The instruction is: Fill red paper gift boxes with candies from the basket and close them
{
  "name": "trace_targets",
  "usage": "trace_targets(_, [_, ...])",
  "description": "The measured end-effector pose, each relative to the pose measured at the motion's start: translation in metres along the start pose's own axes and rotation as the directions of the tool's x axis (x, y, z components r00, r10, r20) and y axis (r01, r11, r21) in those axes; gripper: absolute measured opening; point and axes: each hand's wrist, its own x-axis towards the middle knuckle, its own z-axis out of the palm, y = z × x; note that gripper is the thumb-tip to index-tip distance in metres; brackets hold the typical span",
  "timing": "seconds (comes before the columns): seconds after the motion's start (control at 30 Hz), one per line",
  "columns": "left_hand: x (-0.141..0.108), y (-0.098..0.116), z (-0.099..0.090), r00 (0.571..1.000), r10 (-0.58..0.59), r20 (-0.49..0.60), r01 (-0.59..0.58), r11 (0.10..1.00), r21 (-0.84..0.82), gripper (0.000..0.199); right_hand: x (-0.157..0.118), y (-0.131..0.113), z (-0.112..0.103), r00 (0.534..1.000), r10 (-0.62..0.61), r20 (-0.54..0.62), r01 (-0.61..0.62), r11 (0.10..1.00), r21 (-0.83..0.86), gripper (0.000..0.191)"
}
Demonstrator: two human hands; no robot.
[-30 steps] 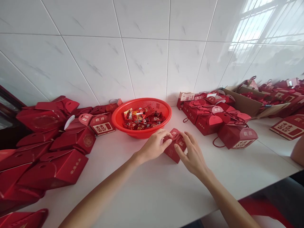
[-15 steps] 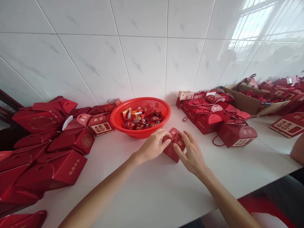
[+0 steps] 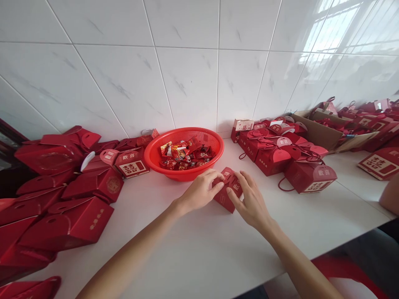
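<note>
A small red gift box (image 3: 225,198) with gold characters stands on the white table between my hands. My left hand (image 3: 204,187) is curled on the box's left side, its thumb and fingers on the top flaps. On the right side my right hand (image 3: 247,199) grips the box, thumb near the front edge and fingers on the flap. The two top flaps meet in the middle. Just behind my left hand sits a red plastic basket (image 3: 183,178) holding several wrapped sweets (image 3: 187,155).
Several red boxes (image 3: 93,220) crowd the left side. More boxes with cord handles (image 3: 271,160) stand at the right, beside an open cardboard carton (image 3: 321,135). Another person's arm (image 3: 389,197) rests at the far right edge. A tiled wall (image 3: 190,83) rises behind.
The hands and the box stay almost in place. The box's top flaps shift slightly under my fingers.
</note>
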Motion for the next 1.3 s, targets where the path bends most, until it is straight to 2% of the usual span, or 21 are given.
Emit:
trace_targets(0.2, [0.0,0.001,-0.004,1.0,-0.014,0.025,0.014,1.0,0.008,0.022,0.004,-0.004,-0.005,0.999,-0.031,0.024,0.032,0.999,-0.041,0.053])
trace_targets(0.53, [0.001,0.001,-0.008,1.0,0.026,0.002,-0.026,0.999,0.032,0.024,0.022,-0.022,-0.016,0.997,0.04,0.066,-0.032,0.993,-0.114,0.033])
trace_targets(0.7, [0.001,0.005,-0.009,0.999,0.047,0.009,-0.047,0.999,0.023,0.024,0.025,-0.02,-0.018,0.996,0.056,0.066,-0.048,0.992,-0.114,0.048])
trace_targets(0.8, [0.0,0.007,-0.01,0.998,0.039,0.042,-0.038,0.999,-0.011,0.024,0.026,-0.018,-0.019,0.993,0.013,0.113,-0.002,0.995,-0.097,0.06])
trace_targets(0.9, [0.0,0.007,-0.011,0.998,0.04,0.053,-0.038,0.999,-0.036,0.027,0.027,-0.017,-0.021,0.984,-0.061,0.167,0.079,0.991,-0.104,0.063])
trace_targets(1.0, [-0.001,0.007,-0.012,0.997,0.041,0.065,-0.039,0.999,-0.024,0.03,0.027,-0.019,-0.022,0.974,-0.102,0.203,0.133,0.98,-0.146,0.057])
trace_targets(1.1, [-0.001,0.007,-0.014,0.996,0.044,0.074,-0.044,0.999,-0.004,0.031,0.026,-0.022,-0.023,0.973,-0.087,0.216,0.125,0.978,-0.169,0.043])
trace_targets(1.2, [-0.001,0.008,-0.018,0.996,0.072,0.061,-0.074,0.997,0.032,0.033,0.027,-0.021,-0.03,0.981,-0.063,0.184,0.091,0.985,-0.146,0.039])
trace_targets(1.3, [-0.002,0.01,-0.026,0.994,0.112,0.017,-0.113,0.991,0.069,0.033,0.029,-0.01,-0.055,0.997,-0.072,0.019,0.073,0.993,-0.091,0.044])
